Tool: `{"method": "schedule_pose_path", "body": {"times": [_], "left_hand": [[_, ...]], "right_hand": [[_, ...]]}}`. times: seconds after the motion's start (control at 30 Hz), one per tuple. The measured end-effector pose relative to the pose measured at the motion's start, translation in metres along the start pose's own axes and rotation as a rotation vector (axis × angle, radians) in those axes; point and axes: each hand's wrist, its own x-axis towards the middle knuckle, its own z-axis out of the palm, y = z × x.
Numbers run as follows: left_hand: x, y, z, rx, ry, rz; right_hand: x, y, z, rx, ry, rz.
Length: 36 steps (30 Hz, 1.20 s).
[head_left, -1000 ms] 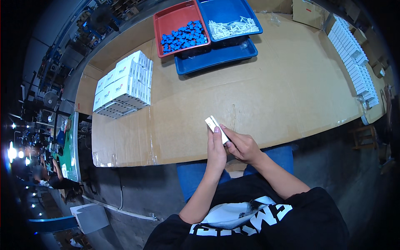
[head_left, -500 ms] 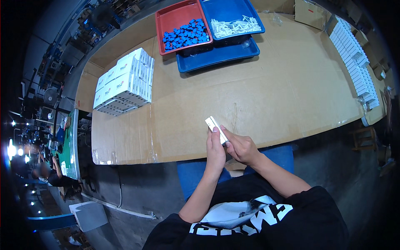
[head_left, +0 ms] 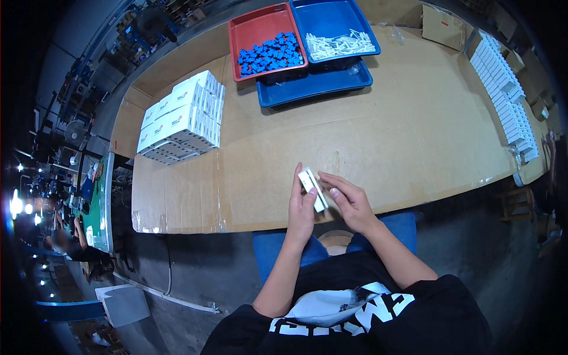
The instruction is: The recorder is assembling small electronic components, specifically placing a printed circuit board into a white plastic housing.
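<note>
My left hand [head_left: 301, 212] grips a slim white box [head_left: 312, 188], thumb across its face and fingers along its far left side. A dark line runs lengthwise down the box, which tilts over the table's near edge. Just right of it, my right hand [head_left: 353, 206] is open, fingers stretched toward the box and thumb apart from it. A small gap seems to lie between these fingers and the box. Whatever lies behind the box is hidden.
A cardboard-covered table [head_left: 402, 142] spreads before me. White boxes [head_left: 183, 121] are stacked at left. Small blue parts fill a red tray [head_left: 251, 23]; white sticks lie in a blue tray [head_left: 322, 15], above a lower blue tray [head_left: 313, 92]. Rows of white boxes [head_left: 503, 92] line the right.
My right hand has come off the white box and moved right, its fingers opening. The box is turned slightly in my left hand, and more of its dark line shows.
</note>
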Motion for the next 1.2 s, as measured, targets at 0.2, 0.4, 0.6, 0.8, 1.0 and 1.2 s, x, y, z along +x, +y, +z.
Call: {"method": "schedule_pose_path", "body": {"times": [0.2, 0.4, 0.6, 0.8, 1.0, 1.2], "left_hand": [[-0.003, 0.003, 0.002, 0.193, -0.11, 0.247], [0.0, 0.004, 0.006, 0.342, -0.2, 0.419], [-0.007, 0.014, 0.027, 0.002, -0.041, 0.074], [-0.006, 0.007, 0.033, -0.099, 0.036, 0.186], [-0.01, 0.008, 0.034, -0.178, 0.021, 0.246], [-0.015, 0.009, 0.036, -0.167, 0.026, 0.263]], "right_hand": [[0.006, -0.016, -0.006, 0.424, -0.007, 0.555], [0.008, -0.029, -0.01, 0.508, -0.018, 0.568], [0.0, -0.024, 0.013, 0.375, -0.017, 0.182], [-0.007, -0.042, 0.028, 0.096, 0.068, 0.083], [-0.012, -0.049, 0.03, -0.05, 0.051, -0.017], [-0.016, -0.044, 0.032, -0.108, 0.06, -0.107]]}}
